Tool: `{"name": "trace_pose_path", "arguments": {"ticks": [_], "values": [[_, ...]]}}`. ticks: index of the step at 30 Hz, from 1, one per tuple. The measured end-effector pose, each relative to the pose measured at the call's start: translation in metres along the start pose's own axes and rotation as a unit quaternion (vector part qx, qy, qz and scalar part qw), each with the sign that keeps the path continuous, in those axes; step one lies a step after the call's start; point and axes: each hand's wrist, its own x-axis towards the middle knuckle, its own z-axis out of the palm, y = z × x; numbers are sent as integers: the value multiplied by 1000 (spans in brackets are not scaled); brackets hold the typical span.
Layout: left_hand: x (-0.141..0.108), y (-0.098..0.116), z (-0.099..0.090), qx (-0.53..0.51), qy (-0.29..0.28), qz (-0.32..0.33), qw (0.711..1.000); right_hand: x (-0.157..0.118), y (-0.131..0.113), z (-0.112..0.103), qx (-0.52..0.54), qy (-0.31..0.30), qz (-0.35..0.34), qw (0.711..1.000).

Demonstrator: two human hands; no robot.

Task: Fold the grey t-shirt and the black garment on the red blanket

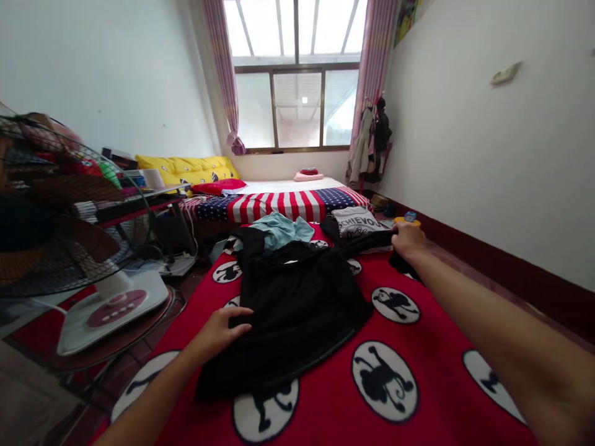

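The black shirt (297, 310) lies mid-scene on the red blanket (325, 402), mostly spread, with creases left and its body unfolded. The left hand (218, 331) has parted fingers at its left edge; the right hand (409, 239) grips dark cloth (402, 264) far right. Beyond, a teal garment (283, 232) lies rumpled.

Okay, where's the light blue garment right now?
In the head view, the light blue garment lies bunched near the far edge of the red cloth, left of the lettered shirt and just beyond the black top.
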Motion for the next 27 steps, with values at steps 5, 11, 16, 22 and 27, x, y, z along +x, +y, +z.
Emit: {"name": "trace_pose_path", "arguments": {"ticks": [5, 11, 16, 22, 27], "values": [[-18, -11, -30, -21, -21, -32, 999, -66, -14, 44, -22, 14, -119, 993], [-25, -20, -22, -30, 25, -59, 997, -145, -32, 102, 194, -153, -83, 965], [-29, 18, -54, -96, 61, -16, 993, -133, -49, 35, 375, -68, -28, 924], [-61, 47, -87, -25, -21, 7, 999, -159, -29, -55, 369, -54, -25, 927], [-89, 39, -66, 76, -220, 5, 973, -190, 38, -54, 250, -375, -7, 893]]}}
